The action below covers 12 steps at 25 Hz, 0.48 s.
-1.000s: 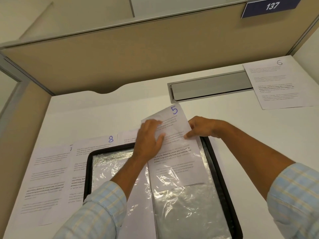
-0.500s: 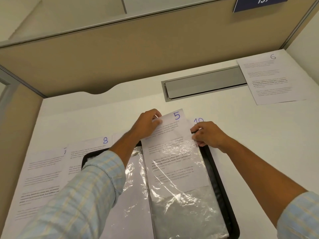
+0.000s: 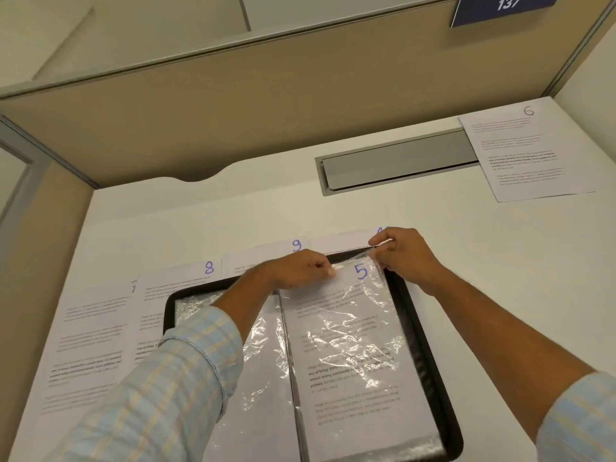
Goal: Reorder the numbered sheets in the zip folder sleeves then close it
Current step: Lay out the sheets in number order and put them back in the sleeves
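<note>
The right hand (image 3: pixel 405 251), pinching the top edge of the clear sleeve (image 3: pixel 376 335), covers most of the numeral on the sheet behind it (image 3: pixel 340 243). The left hand (image 3: pixel 300 271) hides the corner of sheet 5 (image 3: pixel 346 405) that it pinches, and its forearm (image 3: pixel 240 305) masks much of the left page (image 3: pixel 266 395). Overlapping sheet 8 (image 3: pixel 176 278) clips the numeral of sheet 7 (image 3: pixel 90 328). The near edge of the zip folder (image 3: pixel 418 328) runs out of view below. The sheets' print is too small to read.

White desk (image 3: pixel 233 201), grey cable hatch (image 3: pixel 396 165), 137 sign (image 3: pixel 503 6)
</note>
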### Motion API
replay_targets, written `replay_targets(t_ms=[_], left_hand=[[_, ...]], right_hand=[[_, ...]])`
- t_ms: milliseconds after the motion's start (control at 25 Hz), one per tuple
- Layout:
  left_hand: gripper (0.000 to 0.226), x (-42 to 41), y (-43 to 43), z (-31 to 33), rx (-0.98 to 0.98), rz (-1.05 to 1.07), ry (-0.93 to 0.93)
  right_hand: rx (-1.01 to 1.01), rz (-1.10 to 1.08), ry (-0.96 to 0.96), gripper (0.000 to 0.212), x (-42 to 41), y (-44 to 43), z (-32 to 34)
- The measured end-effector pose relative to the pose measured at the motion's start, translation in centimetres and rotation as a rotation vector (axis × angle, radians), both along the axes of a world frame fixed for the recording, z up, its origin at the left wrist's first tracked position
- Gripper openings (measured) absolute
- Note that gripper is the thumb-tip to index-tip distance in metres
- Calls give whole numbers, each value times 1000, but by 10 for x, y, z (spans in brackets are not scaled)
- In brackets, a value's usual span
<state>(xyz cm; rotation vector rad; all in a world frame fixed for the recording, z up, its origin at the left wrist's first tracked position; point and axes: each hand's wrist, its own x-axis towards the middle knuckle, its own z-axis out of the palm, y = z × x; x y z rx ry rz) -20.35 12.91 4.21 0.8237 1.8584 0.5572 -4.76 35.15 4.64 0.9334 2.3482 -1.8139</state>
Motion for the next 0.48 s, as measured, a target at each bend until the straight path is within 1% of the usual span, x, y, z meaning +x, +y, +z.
replay_targets(t_ms=[80,160,240,320,400,480], left_hand=[[26,5,-2,1,3,-62,31],[17,8,-1,1,39,-66,34],[17,12,-1,1,75,16,47],[15,18,-3,0,134,148,77],[18,29,-5,1,215,282,112],[29,45,-11,-3,275,396,246]], right_hand=[[-15,-15,19,14,0,-4,1],[-38,-37,25,14,1,-9,1],[-82,-72,23,15,4,-13,0],[-165,-108,-10,14,11,-19,2],[-255,-114,-66,19,25,-26,5],[-285,-78,-128,25,44,-32,5]])
